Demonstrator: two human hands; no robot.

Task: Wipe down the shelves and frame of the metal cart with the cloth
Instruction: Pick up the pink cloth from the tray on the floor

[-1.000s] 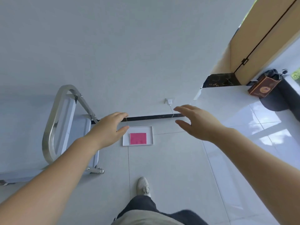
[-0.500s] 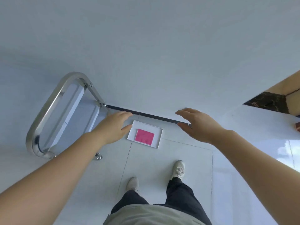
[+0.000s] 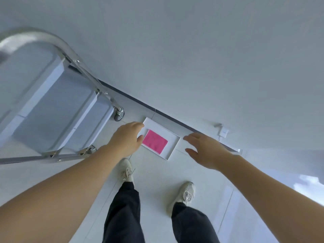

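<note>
A folded pink cloth (image 3: 154, 141) lies in a shallow white tray (image 3: 172, 149) on the tiled floor beside the wall, between a person's two outstretched hands: the left hand (image 3: 126, 139) at the cloth's nine o'clock, the right hand (image 3: 204, 149) at its three o'clock, both with fingers relaxed and holding nothing. The metal cart (image 3: 57, 102) stands at the tray's ten o'clock
</note>
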